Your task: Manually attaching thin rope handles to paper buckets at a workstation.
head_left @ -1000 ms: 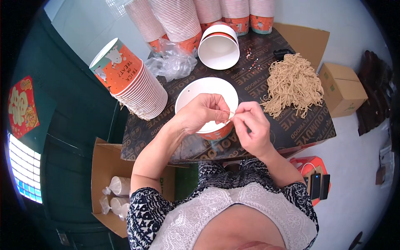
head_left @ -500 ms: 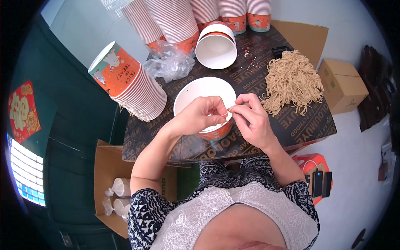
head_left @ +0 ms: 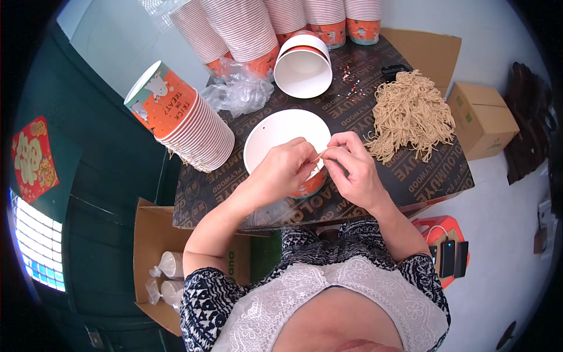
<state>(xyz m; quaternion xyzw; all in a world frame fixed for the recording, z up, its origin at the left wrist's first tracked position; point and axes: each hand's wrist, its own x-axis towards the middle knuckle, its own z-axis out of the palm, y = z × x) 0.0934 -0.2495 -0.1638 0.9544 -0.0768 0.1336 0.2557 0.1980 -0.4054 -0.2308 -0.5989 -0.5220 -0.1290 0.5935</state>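
Over the last second the left hand and right hand draw slightly closer over the near rim of the white paper bowl, fingertips now almost meeting on the thin tan string. The right hand shifts a little left, toward the bowl. The whole view slides slightly as the head moves.

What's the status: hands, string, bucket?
Left hand and right hand pinch a thin tan string between them. Open white paper bucket with orange outside beneath. Nothing in the way; tan string pile to the right.
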